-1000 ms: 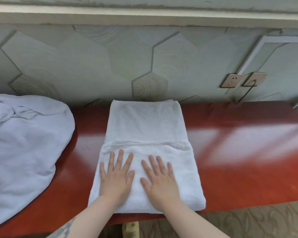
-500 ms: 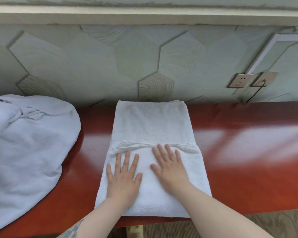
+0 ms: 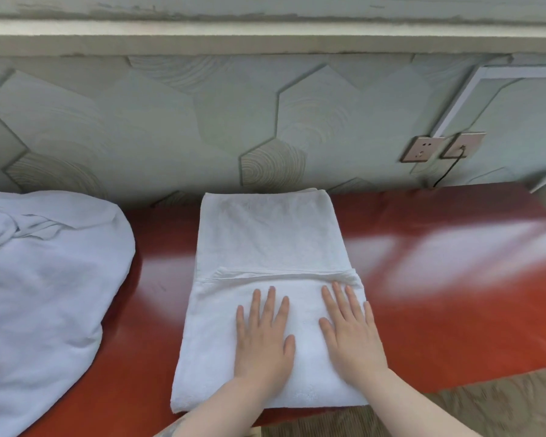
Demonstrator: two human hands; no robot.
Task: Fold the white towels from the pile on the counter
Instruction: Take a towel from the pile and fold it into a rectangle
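Counter [image 3: 454,294] of glossy red-brown wood runs across the view below a wall of grey-green hexagon panels [image 3: 158,121]. Next in size, the pile of white towels [image 3: 44,294] lies rumpled on the counter's left end, well apart from the folded towel [image 3: 265,238], which sits in the middle with its far edge against the wall and its near edge at the counter's front. The towel's near part is doubled over (a hem band crosses it at the fold line). Both hands lie palm down on that doubled layer, fingers straight and slightly spread, gripping nothing: the left hand [image 3: 262,342] near the middle, the right hand [image 3: 350,332] just beside it, fingertips close to the hem. Two wall sockets [image 3: 442,146] sit at the upper right, a dark cord hanging from one.
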